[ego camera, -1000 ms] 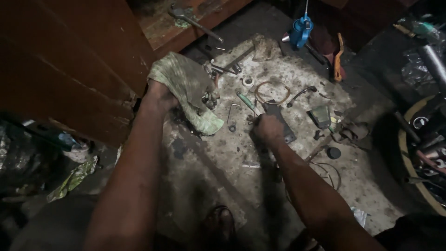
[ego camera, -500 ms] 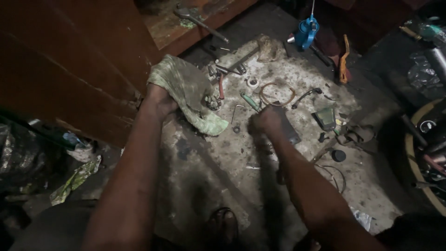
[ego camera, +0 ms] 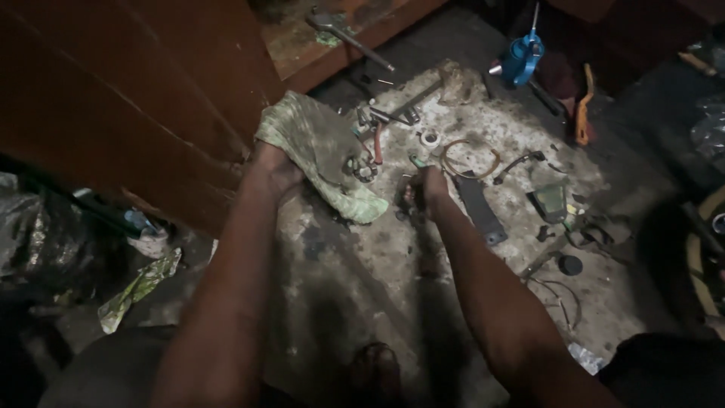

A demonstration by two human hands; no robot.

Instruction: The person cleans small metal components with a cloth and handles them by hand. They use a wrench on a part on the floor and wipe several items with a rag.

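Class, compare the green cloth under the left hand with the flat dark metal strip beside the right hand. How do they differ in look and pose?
The crumpled pale green cloth is soft and folded; the flat dark metal strip is rigid and straight. The cloth is broad and irregular; the strip is narrow and long. The left hand grips the cloth's edge; the strip lies untouched, just beside the right hand. Both lie on the dirty concrete floor.

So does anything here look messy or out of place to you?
Mostly the clutter: small metal parts, a wire ring and a dark flat bar lie scattered loose over the stained concrete floor. A grimy green rag is bunched in the left hand, and a crumpled scrap lies at the left. Nothing looks freshly spilled.
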